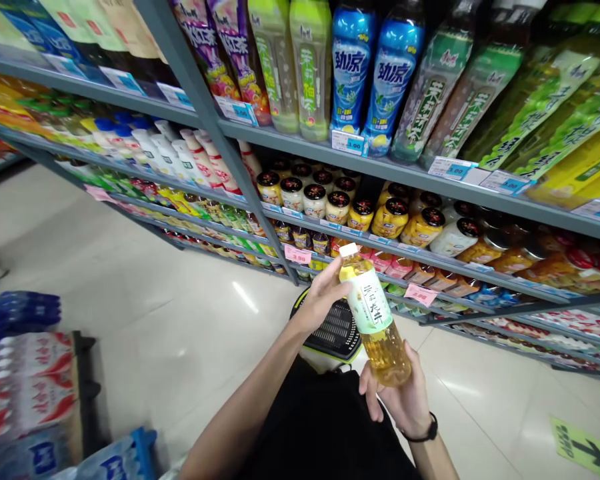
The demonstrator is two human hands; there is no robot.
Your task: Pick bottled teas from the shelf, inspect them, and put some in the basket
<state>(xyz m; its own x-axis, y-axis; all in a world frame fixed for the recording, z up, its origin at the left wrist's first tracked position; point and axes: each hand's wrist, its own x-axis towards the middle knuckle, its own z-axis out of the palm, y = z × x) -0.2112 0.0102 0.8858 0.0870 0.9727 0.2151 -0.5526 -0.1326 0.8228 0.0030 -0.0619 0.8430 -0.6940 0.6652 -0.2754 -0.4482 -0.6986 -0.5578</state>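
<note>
Between my two hands is a bottle of pale golden tea (371,310), tilted, with a white cap and a light green label turned up toward me. My left hand (321,293) grips it near the neck, with the thumb lying against the label's upper edge. Around the bottle's base curls my right hand (403,393), which has a dark band (424,429) on its wrist. Just below the bottle, a black and green shopping basket (330,333) is partly hidden by my left forearm and the bottle.
Ahead, a grey shelf rack (300,150) holds rows of bottled drinks (353,70) above jars (390,219) with dark lids. Wrapped drink packs (35,383) are stacked at the lower left. A yellow-green arrow sign (583,448) marks the tiled floor (180,347) at right.
</note>
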